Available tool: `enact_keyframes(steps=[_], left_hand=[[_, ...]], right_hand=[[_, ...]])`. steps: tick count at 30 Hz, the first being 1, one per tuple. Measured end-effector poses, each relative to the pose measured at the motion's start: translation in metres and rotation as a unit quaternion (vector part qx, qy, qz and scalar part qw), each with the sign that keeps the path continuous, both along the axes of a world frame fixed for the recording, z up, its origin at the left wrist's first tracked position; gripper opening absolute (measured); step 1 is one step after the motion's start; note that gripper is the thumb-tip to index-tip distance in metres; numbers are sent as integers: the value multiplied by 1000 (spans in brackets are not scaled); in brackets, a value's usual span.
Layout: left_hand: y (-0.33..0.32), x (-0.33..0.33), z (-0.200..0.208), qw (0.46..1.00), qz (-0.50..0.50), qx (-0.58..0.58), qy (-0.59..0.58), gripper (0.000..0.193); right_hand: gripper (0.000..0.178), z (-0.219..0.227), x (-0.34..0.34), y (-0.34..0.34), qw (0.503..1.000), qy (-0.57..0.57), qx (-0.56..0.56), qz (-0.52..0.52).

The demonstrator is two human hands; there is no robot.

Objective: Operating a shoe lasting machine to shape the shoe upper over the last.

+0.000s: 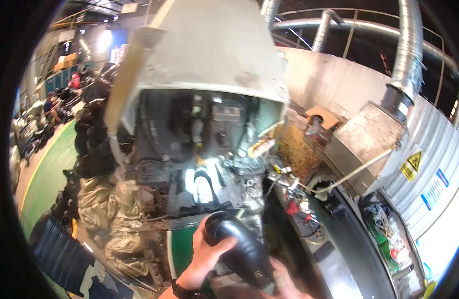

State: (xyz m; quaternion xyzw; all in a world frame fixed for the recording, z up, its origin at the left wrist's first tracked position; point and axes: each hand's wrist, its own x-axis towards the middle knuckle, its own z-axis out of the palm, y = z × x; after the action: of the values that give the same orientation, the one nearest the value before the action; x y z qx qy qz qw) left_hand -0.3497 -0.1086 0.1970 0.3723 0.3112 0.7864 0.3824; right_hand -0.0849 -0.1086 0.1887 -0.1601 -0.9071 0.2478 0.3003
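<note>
A glossy black shoe (pixel 239 246) with a rounded toe is held up at the lower middle, tilted with its toe toward the machine. My left hand (pixel 208 253) grips it near the toe, thumb across the top and fingers wrapped round the side. At its lower end my right hand (pixel 283 283) is closed on it, partly blurred and cut by the lower edge. Just beyond the shoe stands a grimy machine (pixel 154 169) under a large pale hood (pixel 214 45). A brightly lit, arch-shaped part (pixel 203 190) sits at the machine's front, apart from my hands.
Crumpled beige sacks (pixel 122 224) lie left of the machine, near a black padded seat (pixel 65 254). To the right runs a dark bench (pixel 349 259) with tools and cables (pixel 302 204). Farther right are a metal box (pixel 366 144) with a silver duct (pixel 409 55) and a corrugated wall (pixel 434 159).
</note>
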Motion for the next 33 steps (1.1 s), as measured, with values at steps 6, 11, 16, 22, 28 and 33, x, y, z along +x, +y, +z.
enact_keyframes(steps=[6, 11, 16, 22, 28, 33], left_hand=[[31, 78, 5, 993, -60, -40, -89, 61], [51, 155, 4, 980, -164, -76, -80, 56], [81, 265, 0, 952, -239, -141, -129, 43], [130, 395, 11, 832, -475, -175, -228, 66], [132, 480, 4, 805, -554, -191, -98, 69], [146, 505, -3, 804, -574, -157, -10, 63]], right_hand=[[95, -2, 69, -21, 995, 58, -21, -74], [85, -3, 146, -31, 990, 49, -36, -125], [91, -13, 239, -39, 943, 87, -22, -322], [63, -41, 342, -41, 508, 569, -560, -324], [53, -91, 390, -36, 355, 594, -665, -279], [54, -116, 409, -33, 340, 615, -654, -280]])
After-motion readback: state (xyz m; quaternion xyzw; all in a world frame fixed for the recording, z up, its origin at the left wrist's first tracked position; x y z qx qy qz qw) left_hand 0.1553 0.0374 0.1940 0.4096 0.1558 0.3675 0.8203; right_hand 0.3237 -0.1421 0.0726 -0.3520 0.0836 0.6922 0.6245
